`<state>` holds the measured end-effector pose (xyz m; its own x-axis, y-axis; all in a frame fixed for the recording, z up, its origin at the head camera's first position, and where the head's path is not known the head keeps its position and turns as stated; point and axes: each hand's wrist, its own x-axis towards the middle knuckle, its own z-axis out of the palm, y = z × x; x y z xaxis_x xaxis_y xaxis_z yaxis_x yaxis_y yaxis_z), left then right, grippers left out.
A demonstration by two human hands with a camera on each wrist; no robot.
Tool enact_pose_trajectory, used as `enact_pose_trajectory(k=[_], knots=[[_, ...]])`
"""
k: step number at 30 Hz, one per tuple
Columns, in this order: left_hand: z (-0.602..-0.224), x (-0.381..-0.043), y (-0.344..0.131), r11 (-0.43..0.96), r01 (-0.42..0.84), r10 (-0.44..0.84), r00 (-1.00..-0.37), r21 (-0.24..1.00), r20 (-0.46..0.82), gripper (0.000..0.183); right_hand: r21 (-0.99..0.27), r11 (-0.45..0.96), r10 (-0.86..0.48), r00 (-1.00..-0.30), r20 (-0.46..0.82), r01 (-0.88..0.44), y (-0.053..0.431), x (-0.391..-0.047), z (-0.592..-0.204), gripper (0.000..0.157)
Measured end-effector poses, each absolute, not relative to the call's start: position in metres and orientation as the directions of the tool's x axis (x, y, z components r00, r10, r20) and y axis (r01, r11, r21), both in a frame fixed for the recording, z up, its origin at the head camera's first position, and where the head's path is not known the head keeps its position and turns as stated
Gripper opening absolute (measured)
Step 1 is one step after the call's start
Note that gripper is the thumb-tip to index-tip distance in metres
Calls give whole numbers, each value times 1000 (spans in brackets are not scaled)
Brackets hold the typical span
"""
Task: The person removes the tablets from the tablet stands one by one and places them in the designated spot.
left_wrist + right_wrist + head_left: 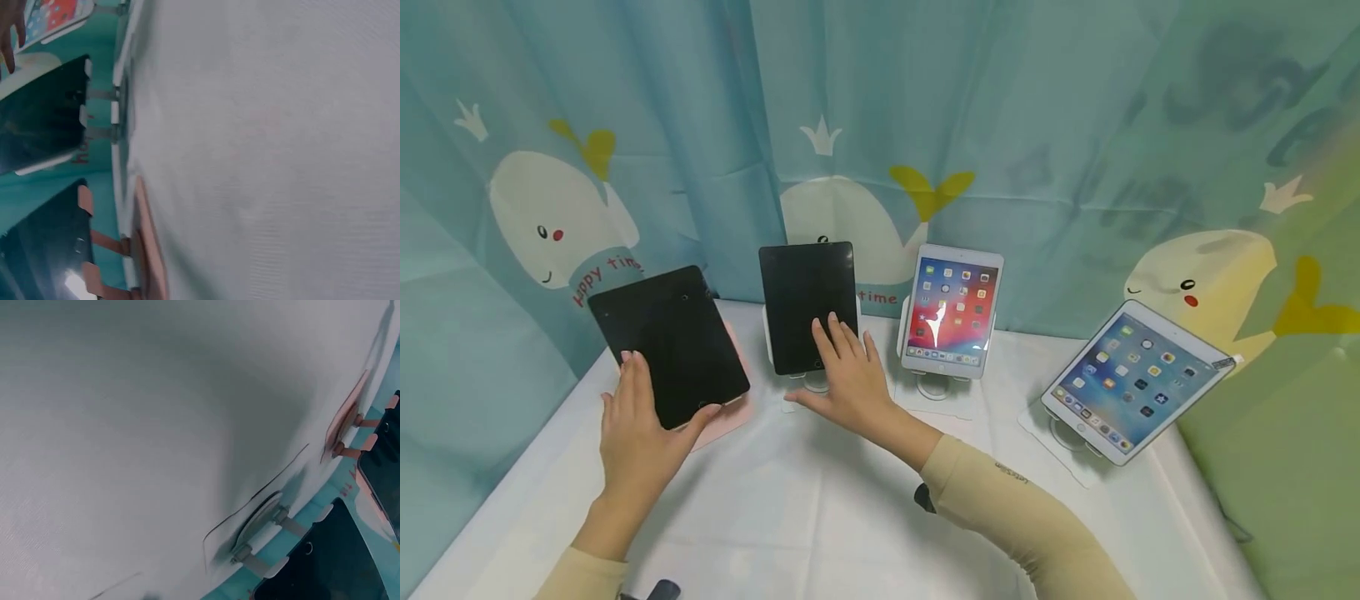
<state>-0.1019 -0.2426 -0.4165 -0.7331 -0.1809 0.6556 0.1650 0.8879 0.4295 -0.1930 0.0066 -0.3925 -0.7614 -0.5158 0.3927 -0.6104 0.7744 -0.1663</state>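
Four tablets stand on tilted holders. My left hand [638, 429] is at the leftmost black-screened tablet [673, 333]; its fingertips overlap the left side and its thumb spreads toward the lower right corner. A pink stand [145, 231] carries that tablet. My right hand [853, 379] reaches over the second black-screened tablet [797, 287], fingers spread across the lower right of its dark screen. Under this one is a white stand [256, 519]. To its right, a white tablet [953, 308] shows a lit screen of app icons.
At the far right another white tablet [1138, 379] with lit icons leans on its stand, a small tag at its corner. A white cloth [775, 533] covers the table. Behind hangs a teal curtain [700, 100] with whale prints.
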Motion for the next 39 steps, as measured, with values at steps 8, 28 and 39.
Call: enact_pose_trajectory(k=[8, 28, 39], knots=[[-426, -105, -250, 858, 237, -269, -549, 456, 791, 101, -387, 750, -425, -840, 338, -536, -7, -197, -393, 94], [-433, -110, -262, 774, 166, -413, -600, 611, 685, 88, -584, 595, -370, -833, 412, -553, -45, -199, -402, 80], [-434, -117, -263, 615, 87, -614, -571, 784, 545, 72, -581, 584, -406, -824, 396, -567, -64, -209, -412, 80]])
